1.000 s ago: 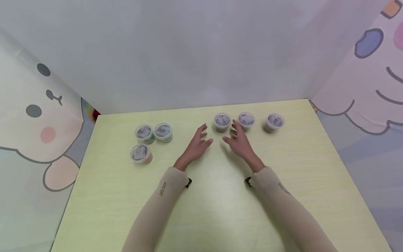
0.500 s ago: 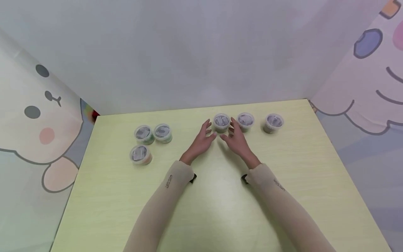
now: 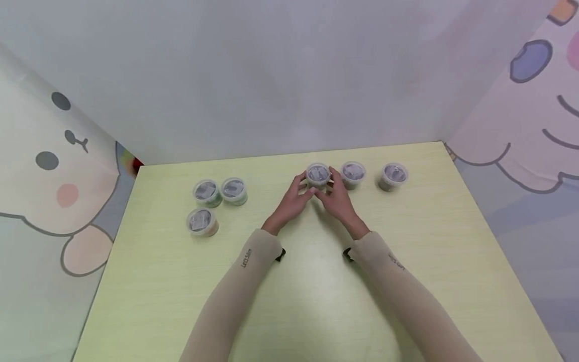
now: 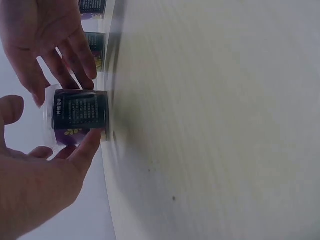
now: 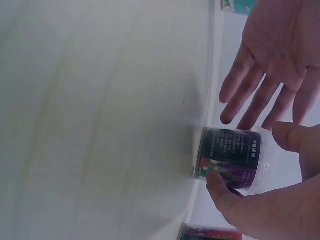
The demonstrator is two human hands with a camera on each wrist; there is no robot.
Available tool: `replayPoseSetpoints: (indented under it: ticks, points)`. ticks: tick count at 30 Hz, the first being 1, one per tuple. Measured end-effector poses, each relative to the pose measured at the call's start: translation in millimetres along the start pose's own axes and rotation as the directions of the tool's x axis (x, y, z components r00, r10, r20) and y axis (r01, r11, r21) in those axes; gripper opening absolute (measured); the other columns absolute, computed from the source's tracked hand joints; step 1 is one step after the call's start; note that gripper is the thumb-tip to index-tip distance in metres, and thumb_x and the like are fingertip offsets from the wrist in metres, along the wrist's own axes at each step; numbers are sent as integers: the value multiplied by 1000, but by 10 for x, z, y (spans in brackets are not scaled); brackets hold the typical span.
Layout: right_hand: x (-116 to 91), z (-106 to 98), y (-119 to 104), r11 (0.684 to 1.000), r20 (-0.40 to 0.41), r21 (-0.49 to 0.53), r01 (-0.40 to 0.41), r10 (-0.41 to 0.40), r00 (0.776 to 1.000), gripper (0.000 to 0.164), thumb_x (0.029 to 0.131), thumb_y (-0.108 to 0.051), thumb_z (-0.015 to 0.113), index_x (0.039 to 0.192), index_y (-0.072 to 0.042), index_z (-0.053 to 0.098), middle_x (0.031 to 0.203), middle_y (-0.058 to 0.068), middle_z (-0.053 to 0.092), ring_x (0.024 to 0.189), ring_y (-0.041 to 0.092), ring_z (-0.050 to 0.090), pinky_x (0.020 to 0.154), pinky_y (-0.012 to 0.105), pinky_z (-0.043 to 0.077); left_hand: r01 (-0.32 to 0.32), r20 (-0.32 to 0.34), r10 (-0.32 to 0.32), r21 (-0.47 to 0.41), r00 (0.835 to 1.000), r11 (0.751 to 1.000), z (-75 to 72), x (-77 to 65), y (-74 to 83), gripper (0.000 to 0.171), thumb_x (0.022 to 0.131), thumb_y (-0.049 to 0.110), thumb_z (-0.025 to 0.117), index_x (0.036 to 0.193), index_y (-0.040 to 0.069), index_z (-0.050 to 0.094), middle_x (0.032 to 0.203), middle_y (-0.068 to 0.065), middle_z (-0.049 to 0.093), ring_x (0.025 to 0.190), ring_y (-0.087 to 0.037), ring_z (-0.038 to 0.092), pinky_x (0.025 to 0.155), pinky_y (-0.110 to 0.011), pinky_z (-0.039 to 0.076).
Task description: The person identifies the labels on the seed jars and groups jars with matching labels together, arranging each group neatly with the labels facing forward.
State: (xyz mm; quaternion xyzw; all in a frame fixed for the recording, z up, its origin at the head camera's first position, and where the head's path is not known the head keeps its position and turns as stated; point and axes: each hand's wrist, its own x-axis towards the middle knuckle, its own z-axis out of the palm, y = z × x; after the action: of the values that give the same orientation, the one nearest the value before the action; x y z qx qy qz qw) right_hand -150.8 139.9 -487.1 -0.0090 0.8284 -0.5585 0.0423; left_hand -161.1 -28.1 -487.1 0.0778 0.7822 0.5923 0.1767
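Here we are, left hand [image 3: 291, 203] on one flank, right hand [image 3: 339, 200] on the other, and right between them, just ahead at the fingertips, stands the round tub [image 3: 318, 174]! Neither hand looks clearly nearer; it's an even squeeze, thumbs close together on the near side, the right fingers threading the narrow gap beside the next tub along. The fingers are spread and relaxed, arched about the sides rather than clamped, and how firmly each one touches I cannot tell. The tub is upright, apparently on the table, its axis vertical; squat and circular, it offers no long side, so the approach from left and right looks like the one that counts. Look at that surface: a clear plastic lid [image 3: 317, 172] with something crinkled and greyish beneath, and a glossy dark label [image 4: 77, 112] in pale print, a purple band lower down. Back along the arms, soft beige sleeves [image 3: 235, 281], dark lettering on both. Out to the right, a close neighbour tub [image 3: 354, 173], then an outer tub [image 3: 393, 177] standing apart; well over to the left, a cluster of three tubs [image 3: 202, 221], same stubby build. Underneath it all, the pale yellow-green table [image 3: 312, 311], faintly grained, running back to a smooth whitish backdrop [image 3: 289, 75].
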Motion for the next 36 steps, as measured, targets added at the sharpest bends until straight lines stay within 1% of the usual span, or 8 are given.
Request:
replayPoseSetpoints:
  ticks: [4,7,10,14,22,27,31,36]
  points:
    - [-19,22,-29,1000,-31,20,9,-8,999,79,104,-7,66,165,3,18,162,32,34,143,46,46,115,55,46,-43,-33,42,-18,999,999,24,-21,4,61,111,29,56,163,10,29,173,-10,26,157,-33,32,124,-45,38]
    - [-30,32,-57,1000,-61,26,9,-8,998,74,104,-7,66,163,3,22,159,31,39,140,46,49,113,55,48,-82,-52,80,-19,995,996,35,-54,10,58,111,29,57,159,6,32,172,-13,28,157,-34,32,125,-46,36]
    - [-46,33,-86,1000,-79,25,7,-5,997,72,104,-8,67,162,2,26,156,30,42,138,45,50,112,55,48,-116,-61,115,-24,992,993,35,-115,16,56,111,27,57,156,4,33,170,-16,31,156,-35,34,124,-46,36]
    - [-87,28,-123,999,-74,39,12,-9,997,70,103,-10,69,160,2,30,152,29,45,136,43,51,111,56,48,-153,-70,150,-28,986,988,27,-233,37,55,111,21,57,156,2,33,166,-19,34,156,-35,33,124,-47,37]
    - [-224,-38,-184,995,5,84,48,-49,999,69,103,-9,70,159,5,32,150,30,47,138,45,50,114,56,47,-189,-82,186,-24,979,982,-47,-443,95,51,110,16,58,154,1,37,161,-19,39,154,-32,35,124,-45,37]
    - [-321,-61,-236,992,79,113,54,-63,995,66,103,-4,68,157,7,32,148,32,48,137,47,53,113,56,48,-198,-70,196,-21,978,980,-126,-532,76,50,110,15,57,153,2,35,161,-20,39,153,-36,36,125,-50,36]
    - [-404,-70,-277,988,162,137,76,-98,982,62,104,-2,65,156,6,32,147,32,50,133,48,57,111,57,49,-207,-42,206,-22,978,978,-191,-602,72,52,110,14,56,154,1,31,160,-22,40,153,-38,37,125,-53,34]
    - [-477,-84,-309,984,242,151,97,-132,961,60,107,-6,62,158,5,31,148,30,49,135,47,55,114,57,47,-204,4,204,-20,979,979,-264,-662,56,58,111,16,56,159,2,28,162,-21,39,153,-35,37,125,-51,34]
